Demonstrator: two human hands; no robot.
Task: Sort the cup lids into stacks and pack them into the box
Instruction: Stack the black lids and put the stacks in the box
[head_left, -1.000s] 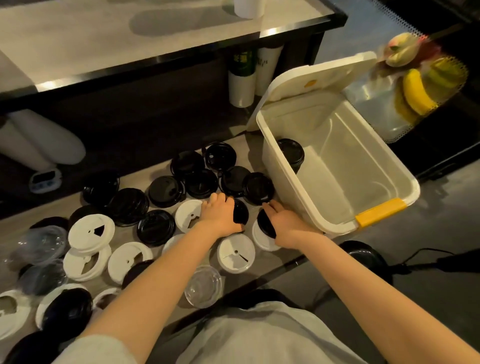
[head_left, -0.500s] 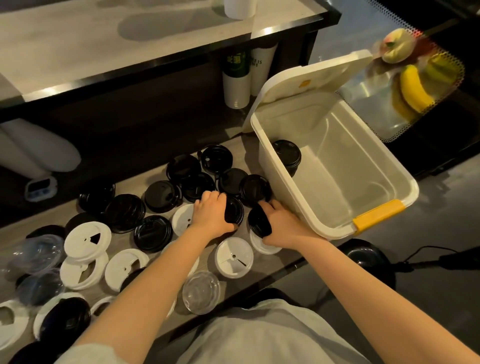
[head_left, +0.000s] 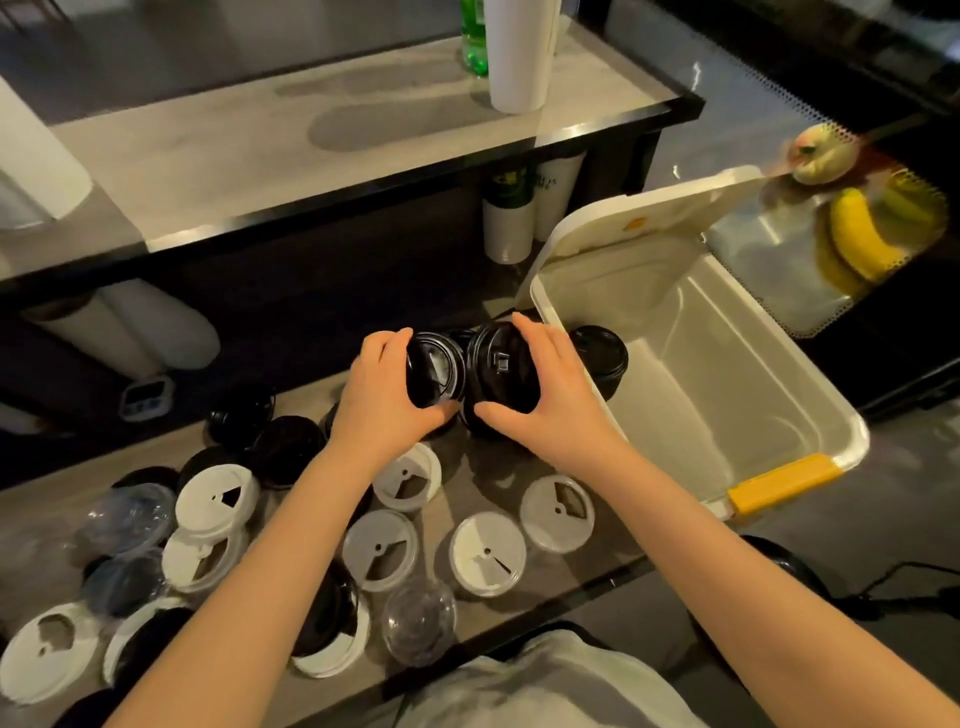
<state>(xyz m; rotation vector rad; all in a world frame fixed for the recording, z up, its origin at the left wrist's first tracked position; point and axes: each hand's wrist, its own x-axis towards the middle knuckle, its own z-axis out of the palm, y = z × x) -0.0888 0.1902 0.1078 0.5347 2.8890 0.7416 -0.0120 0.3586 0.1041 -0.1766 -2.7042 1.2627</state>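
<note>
My left hand (head_left: 384, 395) grips a black lid (head_left: 435, 368) tilted on edge, raised above the counter. My right hand (head_left: 550, 395) grips another black lid (head_left: 501, 370) right beside it, the two lids almost touching. The open white box (head_left: 841, 441) with a yellow latch stands at the right, and a stack of black lids (head_left: 601, 356) sits in its near-left corner. Several white lids (head_left: 487, 553), black lids (head_left: 283, 449) and clear lids (head_left: 418, 621) lie scattered on the counter below my arms.
The box's lid (head_left: 644, 223) leans open behind it. A raised shelf (head_left: 311, 140) at the back carries a white cup stack (head_left: 519, 52) and a green bottle (head_left: 474, 36). Paper cups (head_left: 511, 218) stand under the shelf. A tray with a banana (head_left: 857, 234) sits at the far right.
Both hands have lifted off the counter, each with a black lid, and brought the lids together in the air next to the box's left wall. The camera view shifted downward.
</note>
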